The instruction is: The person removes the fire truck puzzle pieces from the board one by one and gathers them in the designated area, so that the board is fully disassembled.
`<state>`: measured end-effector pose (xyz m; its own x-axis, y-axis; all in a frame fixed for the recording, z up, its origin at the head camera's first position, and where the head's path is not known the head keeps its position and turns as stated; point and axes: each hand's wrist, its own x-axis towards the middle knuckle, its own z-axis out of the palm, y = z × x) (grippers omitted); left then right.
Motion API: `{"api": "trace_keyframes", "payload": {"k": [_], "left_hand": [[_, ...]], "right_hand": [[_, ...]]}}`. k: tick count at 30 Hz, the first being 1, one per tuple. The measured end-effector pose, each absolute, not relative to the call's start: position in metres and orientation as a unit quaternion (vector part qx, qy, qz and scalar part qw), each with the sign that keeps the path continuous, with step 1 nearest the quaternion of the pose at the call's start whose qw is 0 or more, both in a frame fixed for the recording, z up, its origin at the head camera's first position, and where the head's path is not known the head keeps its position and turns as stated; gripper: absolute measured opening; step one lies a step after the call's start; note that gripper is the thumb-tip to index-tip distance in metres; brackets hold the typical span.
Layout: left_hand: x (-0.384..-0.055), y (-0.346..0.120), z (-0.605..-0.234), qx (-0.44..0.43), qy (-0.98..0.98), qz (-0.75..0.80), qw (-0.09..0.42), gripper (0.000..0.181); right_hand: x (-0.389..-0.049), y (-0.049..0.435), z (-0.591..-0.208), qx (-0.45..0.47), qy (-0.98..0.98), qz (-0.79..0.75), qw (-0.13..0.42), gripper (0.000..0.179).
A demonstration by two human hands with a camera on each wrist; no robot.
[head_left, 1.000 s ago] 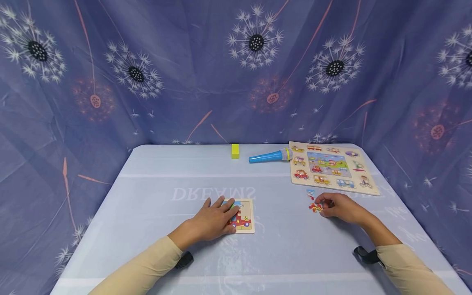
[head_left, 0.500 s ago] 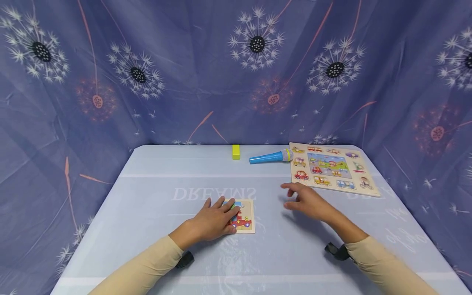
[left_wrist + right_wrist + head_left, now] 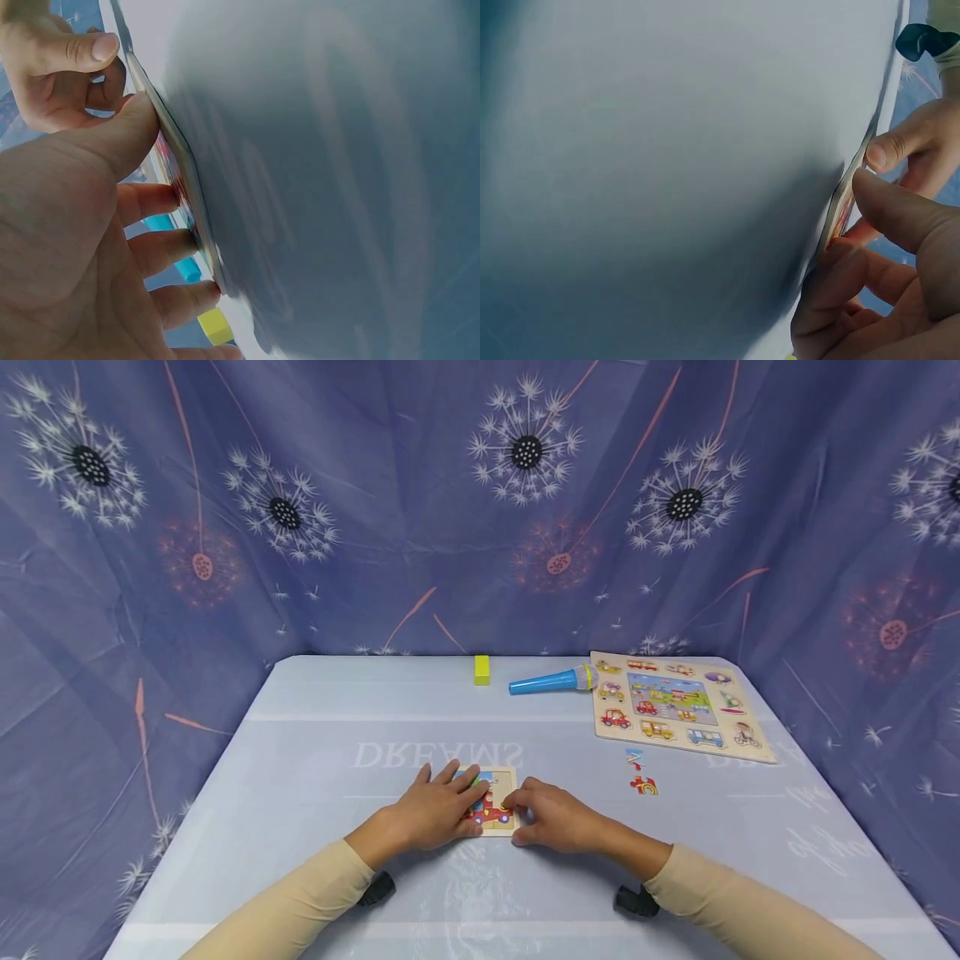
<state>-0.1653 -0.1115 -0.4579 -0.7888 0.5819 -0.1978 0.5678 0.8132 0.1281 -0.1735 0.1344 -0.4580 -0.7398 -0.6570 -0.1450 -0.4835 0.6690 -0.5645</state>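
Note:
A small wooden jigsaw puzzle with a red vehicle picture lies flat on the table in the head view. My left hand rests on its left part with spread fingers, covering much of the picture. In the left wrist view, the left thumb lies at the tray's edge. At the puzzle's right side is my right hand, its index finger bent over the tray and its thumb near the lower right corner. The right wrist view shows thumb and index finger apart, both touching the board. Two loose puzzle pieces lie farther right.
A larger wooden peg puzzle board with vehicle shapes lies at the back right. The head of a blue toy microphone meets its left edge. A yellow block stands near the patterned curtain behind the table.
My right hand has moved left from the loose pieces to the right side of the small puzzle. It let go of the loose red-and-yellow piece. The left hand stays in place.

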Motion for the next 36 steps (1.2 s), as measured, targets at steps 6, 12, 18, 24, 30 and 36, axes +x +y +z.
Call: {"api": "trace_keyframes", "payload": {"k": [6,12,18,24,30,36], "left_hand": [[-0.166,-0.112,-0.461,0.305,0.945,0.031,0.11,0.072],[-0.161,-0.112,-0.463,0.315,0.944,0.029,0.096,0.071],[-0.162,-0.114,-0.462,0.321,0.944,0.025,0.077,0.07],[-0.165,-0.12,-0.46,0.324,0.944,0.022,0.058,0.06],[-0.167,-0.119,-0.46,0.323,0.945,0.018,0.056,0.051],[-0.166,-0.119,-0.459,0.314,0.947,0.018,0.06,0.05]], "right_hand": [[-0.174,0.135,-0.461,-0.312,0.902,-0.25,0.161,0.041],[-0.17,0.134,-0.464,-0.297,0.906,-0.251,0.167,0.036],[-0.172,0.131,-0.465,-0.298,0.911,-0.241,0.15,0.03],[-0.177,0.127,-0.463,-0.295,0.91,-0.245,0.155,0.03],[-0.18,0.127,-0.464,-0.294,0.903,-0.27,0.159,0.031],[-0.181,0.123,-0.466,-0.293,0.899,-0.281,0.162,0.032]]}}
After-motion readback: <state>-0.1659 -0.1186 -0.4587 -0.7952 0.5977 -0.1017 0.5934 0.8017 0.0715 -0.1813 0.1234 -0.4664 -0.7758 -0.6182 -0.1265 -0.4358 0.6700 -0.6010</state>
